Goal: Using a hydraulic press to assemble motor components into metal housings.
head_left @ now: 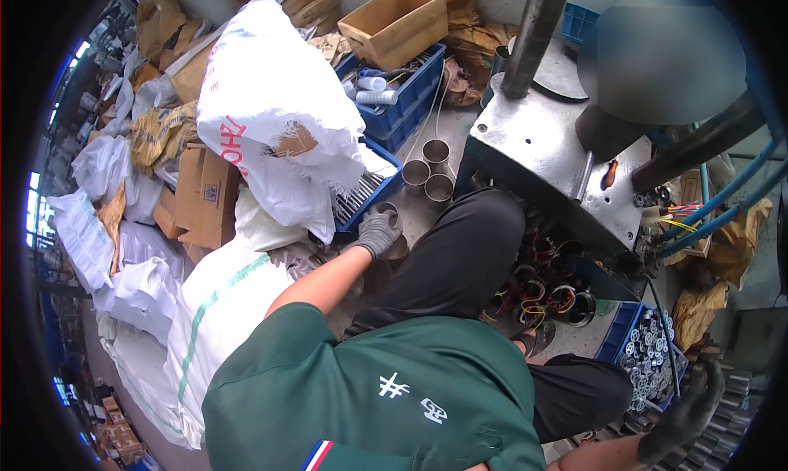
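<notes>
My left hand [379, 234], in a grey knit glove, has its fingers closed round the rim of a metal cylinder [386, 210] on the floor beside my leg. Another metal cylinder [397, 248] stands against that hand. Just beyond are three more open-topped cylinders, one of them a silvery metal cylinder [415, 174]. At the lower right, my right hand [685, 418], in a dark glove, reaches over rows of metal cylinders [722, 426]. Its fingers look stretched out, though the dim picture edge blurs them, and nothing shows in them.
A heavy steel press [533, 138] with thick columns stands ahead, a screwdriver [610, 174] on it. Wound motor parts [538, 294] lie below. A blue crate [611, 340] holds toothed metal pieces. White sacks [271, 101], a blue bin [402, 114] and a wooden box [394, 27] crowd the left.
</notes>
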Tool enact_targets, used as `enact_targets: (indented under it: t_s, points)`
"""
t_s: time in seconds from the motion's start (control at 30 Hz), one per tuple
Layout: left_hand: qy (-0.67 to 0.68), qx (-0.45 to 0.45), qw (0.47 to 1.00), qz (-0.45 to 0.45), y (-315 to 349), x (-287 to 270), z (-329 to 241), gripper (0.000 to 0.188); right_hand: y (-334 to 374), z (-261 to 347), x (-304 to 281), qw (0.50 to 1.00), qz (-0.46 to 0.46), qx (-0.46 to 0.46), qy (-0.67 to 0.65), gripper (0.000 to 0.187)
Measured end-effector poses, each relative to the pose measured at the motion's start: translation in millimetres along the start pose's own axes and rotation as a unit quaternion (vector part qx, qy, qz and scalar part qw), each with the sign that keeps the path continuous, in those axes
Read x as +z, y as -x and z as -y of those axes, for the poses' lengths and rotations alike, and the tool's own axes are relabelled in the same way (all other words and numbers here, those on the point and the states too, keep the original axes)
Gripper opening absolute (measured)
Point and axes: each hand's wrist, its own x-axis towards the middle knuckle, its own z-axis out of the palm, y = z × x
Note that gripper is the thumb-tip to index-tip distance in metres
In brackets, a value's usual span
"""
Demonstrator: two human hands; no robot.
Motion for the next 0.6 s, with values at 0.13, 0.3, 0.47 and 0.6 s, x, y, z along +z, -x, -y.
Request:
enact_targets:
  t_s: [0.13,0.3,0.47,0.6]
  points:
    - [-0.022,-0.243,0.969,0.047,-9.5,20.0,8.5,0.074,29.5,-27.0,-9.5,0.977,-0.017,0.204,-0.061,0.032]
    - [0.015,-0.293,0.951,0.098,-29.0,30.9,15.6,0.088,52.6,-33.9,16.0,0.99,0.021,0.026,0.134,0.032]
    - [-0.016,-0.244,0.966,0.083,-36.1,34.0,26.6,0.082,40.8,-22.1,52.5,0.976,-0.17,-0.005,0.136,0.028]
    - [-0.013,-0.158,0.987,0.02,-39.1,27.4,26.6,0.077,-3.1,-40.2,60.3,0.932,-0.265,-0.089,0.232,0.025]
